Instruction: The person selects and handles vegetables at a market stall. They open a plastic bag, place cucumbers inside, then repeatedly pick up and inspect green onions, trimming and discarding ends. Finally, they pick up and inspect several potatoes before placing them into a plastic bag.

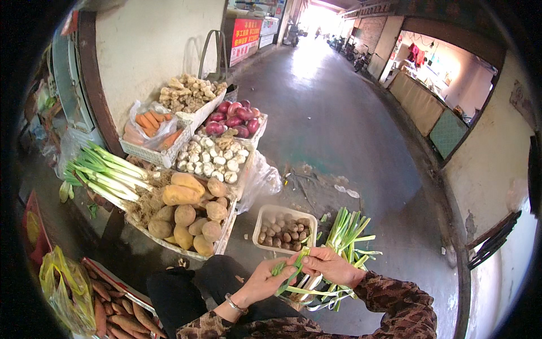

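My left hand (267, 275), with a metal bracelet at its wrist, grips a green leaf (301, 259) of a leek-like vegetable. Thumb and fingers of my right hand (328, 263) pinch the same leaf near its upper end. Below and beyond the right hand lies a bundle of green leafy stalks (345, 231) with white stems, partly hidden by that hand. Loose strips of leaf trail under my hands. Just past them stands a white plastic tub (255, 237) of small brown tubers (281, 231). My dark trouser legs show beneath the left forearm.
Potatoes (185, 215), long scallions (114, 171), garlic bulbs (211, 157), red onions (237, 118), ginger (186, 93) and carrots (150, 123) stand at the left. Sweet potatoes (123, 318) and a yellow plastic bag (63, 292) are lower left. A wall (487, 178) flanks the passage.
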The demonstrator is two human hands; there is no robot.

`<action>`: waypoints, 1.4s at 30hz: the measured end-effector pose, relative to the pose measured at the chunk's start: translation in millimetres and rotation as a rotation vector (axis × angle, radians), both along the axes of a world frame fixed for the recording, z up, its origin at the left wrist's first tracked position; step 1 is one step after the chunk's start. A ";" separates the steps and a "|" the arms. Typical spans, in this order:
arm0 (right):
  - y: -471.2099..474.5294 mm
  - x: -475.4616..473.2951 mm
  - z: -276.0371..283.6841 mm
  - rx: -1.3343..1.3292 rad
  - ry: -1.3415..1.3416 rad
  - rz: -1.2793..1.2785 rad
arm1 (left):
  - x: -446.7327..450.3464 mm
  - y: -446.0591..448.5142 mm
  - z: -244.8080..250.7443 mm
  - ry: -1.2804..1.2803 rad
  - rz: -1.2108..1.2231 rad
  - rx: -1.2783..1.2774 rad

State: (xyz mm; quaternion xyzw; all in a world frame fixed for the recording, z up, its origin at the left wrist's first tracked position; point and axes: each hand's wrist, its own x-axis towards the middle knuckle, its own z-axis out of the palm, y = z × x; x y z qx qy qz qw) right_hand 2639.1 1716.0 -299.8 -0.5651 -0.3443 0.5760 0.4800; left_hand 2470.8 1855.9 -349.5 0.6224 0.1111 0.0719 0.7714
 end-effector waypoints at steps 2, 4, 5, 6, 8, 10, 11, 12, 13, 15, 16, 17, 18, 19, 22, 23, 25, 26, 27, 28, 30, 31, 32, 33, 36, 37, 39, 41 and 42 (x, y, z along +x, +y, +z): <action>4.6 -7.7 7.2 -0.007 0.104 0.010 | -1.6 0.0 -1.1 0.037 0.021 0.091; 5.5 -10.4 12.3 -0.049 0.117 0.034 | -3.3 -0.7 -3.4 -0.048 -0.078 0.055; 4.8 -11.7 13.8 -0.097 0.204 0.032 | -3.0 -0.2 -4.7 -0.085 -0.122 0.045; 3.4 -12.1 15.3 -0.164 0.286 0.040 | -5.3 0.4 -5.9 -0.111 -0.155 0.046; -0.5 -15.1 16.3 -0.328 0.434 0.055 | -7.3 4.6 -8.2 -0.140 -0.304 -0.032; -4.2 -18.9 14.7 -0.380 0.596 0.066 | -10.1 10.1 -9.5 -0.163 -0.417 -0.063; -5.2 -19.1 13.1 -0.455 0.668 0.028 | -12.2 12.4 -9.5 -0.176 -0.469 -0.103; -5.8 -17.7 10.6 -0.443 0.860 0.004 | -13.3 15.1 -9.0 -0.193 -0.520 -0.140; -6.4 -13.6 7.6 -0.435 0.832 0.045 | -14.4 18.0 -7.9 -0.210 -0.570 -0.177; -7.6 -4.8 -4.3 -0.433 0.843 0.145 | -18.8 18.8 -2.5 -0.216 -0.347 -0.298; -8.3 8.6 -10.5 -0.276 0.435 0.128 | -22.1 22.2 1.3 -0.232 -0.200 -0.333; -10.3 20.8 -19.4 -0.257 0.057 0.073 | -23.8 27.4 5.5 -0.270 -0.071 -0.373; -12.7 35.5 -29.2 -0.236 -0.292 0.097 | -25.6 33.2 10.2 -0.309 0.015 -0.401; -21.5 42.0 -43.7 -0.186 -0.504 0.116 | -27.8 39.4 14.9 -0.469 0.040 -0.534; -50.1 50.7 -96.6 -0.347 -0.661 0.424 | -39.4 63.6 28.4 -0.612 0.262 -0.467; -57.3 45.2 -118.8 -0.343 -0.586 0.509 | -45.8 79.2 32.7 -0.697 0.250 -0.413; -74.1 33.8 -152.2 -0.208 -0.733 0.478 | -65.5 98.4 38.7 -0.755 0.435 -0.506; -76.5 33.2 -164.9 -0.348 -0.741 0.375 | -72.7 105.1 40.8 -0.720 0.576 -0.586; -77.4 31.0 -174.3 -0.469 -0.747 0.256 | -81.6 114.2 41.9 -0.696 0.713 -0.676; -78.1 27.6 -179.8 -0.408 -0.916 0.201 | -92.5 127.7 43.3 -0.748 0.686 -0.685; -69.3 23.8 -179.7 -0.331 -0.901 0.054 | -108.7 144.2 42.0 -0.737 0.827 -0.586; -60.9 21.2 -175.8 -0.330 -0.892 -0.029 | -115.4 150.9 40.0 -0.730 0.887 -0.539; -51.9 19.1 -167.6 -0.251 -0.798 -0.017 | -122.8 155.7 36.8 -0.742 0.892 -0.520; -37.3 10.6 -163.9 -0.222 -0.842 -0.049 | -127.6 161.1 33.3 -0.747 0.911 -0.531; 20.9 -8.0 -140.7 0.032 -0.770 0.017 | -131.6 179.0 19.6 -0.665 0.984 -0.518; 49.2 -19.1 -138.3 0.092 -0.772 0.012 | -135.2 179.5 12.4 -0.531 0.948 -0.439; 108.6 -41.4 -131.2 0.015 -0.698 0.054 | -132.1 180.0 -2.3 -0.499 0.952 -0.406; 175.4 -65.7 -120.8 0.116 -0.705 0.103 | -135.2 182.4 -15.7 -0.468 1.016 -0.486; 217.2 -81.7 -117.6 0.170 -0.682 0.089 | -137.6 184.6 -21.3 -0.439 1.067 -0.502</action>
